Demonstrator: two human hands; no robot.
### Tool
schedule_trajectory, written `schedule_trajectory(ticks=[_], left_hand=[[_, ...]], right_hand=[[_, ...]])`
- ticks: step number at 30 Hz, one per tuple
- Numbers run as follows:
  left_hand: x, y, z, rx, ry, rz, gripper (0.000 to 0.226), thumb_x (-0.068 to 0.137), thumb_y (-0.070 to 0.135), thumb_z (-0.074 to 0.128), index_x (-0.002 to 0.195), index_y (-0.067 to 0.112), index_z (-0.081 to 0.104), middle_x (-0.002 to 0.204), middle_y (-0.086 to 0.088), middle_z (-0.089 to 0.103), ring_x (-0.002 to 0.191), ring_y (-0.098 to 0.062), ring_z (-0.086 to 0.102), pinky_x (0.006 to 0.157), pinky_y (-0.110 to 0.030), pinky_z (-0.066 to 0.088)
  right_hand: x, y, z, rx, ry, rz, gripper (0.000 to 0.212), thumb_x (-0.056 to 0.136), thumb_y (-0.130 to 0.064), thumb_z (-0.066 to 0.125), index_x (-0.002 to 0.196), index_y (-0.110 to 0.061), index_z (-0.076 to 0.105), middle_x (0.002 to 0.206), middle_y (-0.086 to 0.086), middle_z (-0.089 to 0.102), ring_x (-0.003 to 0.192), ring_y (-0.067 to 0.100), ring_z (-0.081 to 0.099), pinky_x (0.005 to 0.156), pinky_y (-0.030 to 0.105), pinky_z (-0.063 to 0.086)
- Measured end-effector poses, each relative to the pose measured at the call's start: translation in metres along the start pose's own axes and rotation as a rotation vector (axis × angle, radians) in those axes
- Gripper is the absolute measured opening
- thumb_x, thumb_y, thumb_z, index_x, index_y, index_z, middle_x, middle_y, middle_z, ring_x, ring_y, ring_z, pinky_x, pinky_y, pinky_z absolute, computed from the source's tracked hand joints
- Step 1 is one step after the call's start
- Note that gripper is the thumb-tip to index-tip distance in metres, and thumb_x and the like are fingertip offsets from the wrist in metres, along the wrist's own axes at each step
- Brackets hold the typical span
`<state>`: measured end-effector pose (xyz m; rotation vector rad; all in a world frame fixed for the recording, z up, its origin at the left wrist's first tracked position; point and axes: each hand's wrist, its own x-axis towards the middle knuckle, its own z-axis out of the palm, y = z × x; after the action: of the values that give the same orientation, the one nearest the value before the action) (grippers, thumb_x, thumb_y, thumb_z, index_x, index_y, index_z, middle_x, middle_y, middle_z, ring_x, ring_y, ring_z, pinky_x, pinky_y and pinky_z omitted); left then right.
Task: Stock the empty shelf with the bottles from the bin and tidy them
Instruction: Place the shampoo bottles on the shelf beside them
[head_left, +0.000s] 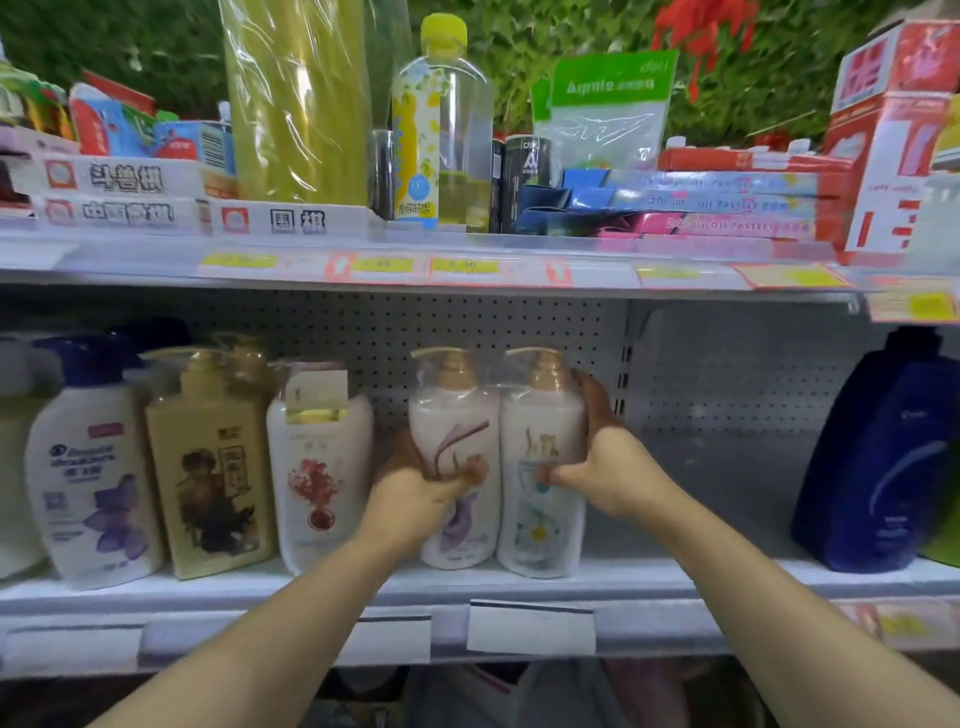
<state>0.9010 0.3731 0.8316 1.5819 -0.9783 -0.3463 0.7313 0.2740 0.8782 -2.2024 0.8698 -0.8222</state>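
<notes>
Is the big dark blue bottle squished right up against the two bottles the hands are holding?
No, the dark blue bottle stands far right, with bare shelf between it and the held bottles.

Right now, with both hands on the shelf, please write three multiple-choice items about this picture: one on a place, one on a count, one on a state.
1. Where does the dark blue pump bottle stand?
A. At the right end of the lower shelf
B. On the upper shelf
C. Between the two hands

2. How many white pump bottles with tan caps do the hands hold together?
A. One
B. Two
C. Four

3. How is the gold rectangular pump bottle standing?
A. Lying flat
B. Upside down
C. Upright

Answers:
1 A: it stands past the bare stretch of the white metal shelf.
2 B: the left hand grips the purple-flower bottle, the right hand the yellow-flower bottle.
3 C: its pump points up.
</notes>
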Motion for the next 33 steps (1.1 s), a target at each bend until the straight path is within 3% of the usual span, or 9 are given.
schedule_trajectory(ticks=[3, 6, 11, 16, 20, 22, 25, 29, 33], left_hand=[[-0.014, -0.012, 0.000, 0.436, -0.047, -0.059, 0.041, 0.077, 0.036, 0.076, 0.103, 0.018, 0.050, 0.092, 0.006, 0.061, 0.090, -0.019, 0.061, 0.070, -0.023, 0.044], [-0.023, -0.019, 0.004, 0.723, 0.000, -0.077, 0.051, 0.079, 0.046, 0.072, 0.109, 0.012, 0.049, 0.106, -0.005, 0.063, 0.099, -0.027, 0.062, 0.071, -0.027, 0.045], [-0.014, -0.034, 0.019, 0.727, 0.058, -0.055, 0.065, 0.073, 0.052, 0.074, 0.116, 0.012, 0.047, 0.114, -0.009, 0.057, 0.101, -0.030, 0.060, 0.072, -0.029, 0.046], [0.006, -0.041, 0.025, 0.660, 0.139, -0.066, 0.074, 0.068, 0.045, 0.081, 0.122, 0.007, 0.047, 0.117, -0.011, 0.056, 0.102, -0.029, 0.060, 0.077, -0.031, 0.050], [0.026, -0.040, 0.029, 0.721, 0.181, -0.171, 0.063, 0.083, 0.048, 0.067, 0.120, 0.002, 0.043, 0.118, -0.015, 0.052, 0.105, -0.030, 0.058, 0.073, -0.028, 0.043], [0.033, -0.039, 0.032, 0.786, 0.199, -0.193, 0.053, 0.093, 0.043, 0.053, 0.122, 0.001, 0.040, 0.123, -0.018, 0.048, 0.111, -0.030, 0.053, 0.078, -0.031, 0.044], [0.038, -0.042, 0.032, 0.841, 0.156, -0.198, 0.045, 0.094, 0.029, 0.052, 0.126, 0.001, 0.038, 0.129, -0.020, 0.044, 0.114, -0.031, 0.051, 0.085, -0.033, 0.045], [0.029, -0.037, 0.029, 0.953, -0.009, -0.181, 0.053, 0.093, 0.017, 0.056, 0.138, 0.010, 0.028, 0.134, -0.015, 0.038, 0.124, -0.028, 0.040, 0.089, -0.030, 0.044], [0.012, -0.035, 0.020, 0.875, -0.090, -0.147, 0.062, 0.085, 0.014, 0.066, 0.138, 0.012, 0.035, 0.132, -0.013, 0.045, 0.119, -0.028, 0.050, 0.089, -0.027, 0.046]], right_hand=[[-0.014, 0.013, 0.004, -0.211, -0.111, 0.188, 0.066, 0.067, -0.026, 0.086, 0.116, -0.016, 0.044, 0.108, -0.003, 0.058, 0.092, 0.013, 0.057, 0.070, 0.022, 0.047], [-0.028, 0.029, 0.019, -0.352, -0.247, 0.311, 0.052, 0.072, -0.032, 0.082, 0.107, -0.014, 0.047, 0.113, 0.000, 0.056, 0.099, 0.017, 0.056, 0.083, 0.029, 0.050], [-0.022, 0.046, 0.041, -0.337, -0.093, 0.320, 0.051, 0.076, -0.030, 0.079, 0.101, -0.015, 0.037, 0.114, 0.008, 0.059, 0.103, 0.029, 0.060, 0.087, 0.041, 0.052], [-0.002, 0.053, 0.055, -0.466, -0.059, 0.334, 0.034, 0.088, -0.031, 0.064, 0.101, -0.017, 0.037, 0.110, 0.009, 0.060, 0.099, 0.031, 0.062, 0.073, 0.034, 0.048], [0.024, 0.052, 0.068, -0.472, -0.051, 0.343, 0.016, 0.098, -0.012, 0.042, 0.113, -0.007, 0.043, 0.124, 0.018, 0.056, 0.113, 0.036, 0.056, 0.086, 0.037, 0.046], [0.033, 0.054, 0.072, -0.492, -0.058, 0.324, 0.020, 0.098, -0.005, 0.036, 0.117, -0.004, 0.043, 0.128, 0.020, 0.054, 0.116, 0.037, 0.055, 0.089, 0.037, 0.044], [0.035, 0.055, 0.072, -0.535, -0.121, 0.289, 0.034, 0.093, -0.004, 0.044, 0.127, -0.002, 0.038, 0.130, 0.019, 0.052, 0.118, 0.035, 0.054, 0.090, 0.036, 0.045], [0.026, 0.051, 0.068, -0.556, -0.152, 0.248, 0.045, 0.085, -0.010, 0.055, 0.126, -0.006, 0.037, 0.127, 0.016, 0.051, 0.118, 0.035, 0.048, 0.091, 0.035, 0.044], [0.005, 0.039, 0.060, -0.600, -0.126, 0.174, 0.049, 0.081, -0.012, 0.060, 0.125, -0.007, 0.039, 0.124, 0.016, 0.049, 0.115, 0.035, 0.047, 0.090, 0.037, 0.048]])
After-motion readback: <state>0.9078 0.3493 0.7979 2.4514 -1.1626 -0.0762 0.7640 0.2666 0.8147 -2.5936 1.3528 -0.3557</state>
